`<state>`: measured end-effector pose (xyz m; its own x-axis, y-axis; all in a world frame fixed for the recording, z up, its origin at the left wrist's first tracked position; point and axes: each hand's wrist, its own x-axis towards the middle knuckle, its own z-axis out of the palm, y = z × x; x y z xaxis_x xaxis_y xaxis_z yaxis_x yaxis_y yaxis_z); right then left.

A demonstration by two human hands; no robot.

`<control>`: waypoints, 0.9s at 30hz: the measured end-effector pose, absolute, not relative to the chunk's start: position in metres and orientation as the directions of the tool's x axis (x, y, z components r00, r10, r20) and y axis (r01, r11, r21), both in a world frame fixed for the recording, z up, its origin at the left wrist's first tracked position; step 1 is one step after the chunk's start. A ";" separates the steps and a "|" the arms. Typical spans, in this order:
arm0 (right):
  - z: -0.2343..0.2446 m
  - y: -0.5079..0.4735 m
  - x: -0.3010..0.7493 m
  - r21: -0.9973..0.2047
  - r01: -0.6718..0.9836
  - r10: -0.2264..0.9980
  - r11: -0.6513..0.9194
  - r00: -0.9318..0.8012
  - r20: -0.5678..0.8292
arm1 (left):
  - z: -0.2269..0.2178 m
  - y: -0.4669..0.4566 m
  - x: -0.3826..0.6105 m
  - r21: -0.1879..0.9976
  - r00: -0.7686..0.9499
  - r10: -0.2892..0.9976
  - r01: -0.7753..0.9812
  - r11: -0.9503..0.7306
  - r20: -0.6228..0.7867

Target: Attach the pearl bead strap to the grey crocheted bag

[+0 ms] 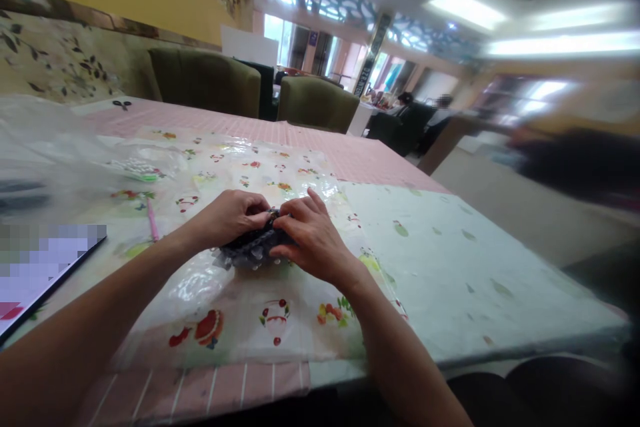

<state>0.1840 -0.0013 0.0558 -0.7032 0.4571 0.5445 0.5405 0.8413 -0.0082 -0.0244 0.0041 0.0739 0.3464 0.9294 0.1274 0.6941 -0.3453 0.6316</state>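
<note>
A small dark grey, bumpy piece with shiny bits (pixel 255 252), perhaps beaded, is between my hands, low over the plastic-covered table. Its exact kind I cannot make out. My left hand (pixel 234 215) is closed, thumb and fingers pinching its upper edge. From the other side, my right hand (pixel 316 235) grips it with thumb and bent fingers, while one finger sticks up. The fingers of both hands cover part of the piece. Left of my left hand lies a thin pink stick-like tool (pixel 152 219).
A clear printed plastic sheet (pixel 295 340) covers the near table. At left are a crumpled clear bag (pixel 65 140), a bundle of small white pieces (pixel 135 170), a tablet-like screen (pixel 45 273) and black scissors (pixel 121 105). Green chairs (pixel 210 83) stand beyond; a blurred person (pixel 585 163) is at right.
</note>
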 end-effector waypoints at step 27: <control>0.041 0.011 0.188 -0.240 0.452 0.481 0.859 -0.557 0.677 | 0.082 0.005 -0.037 0.763 0.479 0.874 0.534 -0.365 0.083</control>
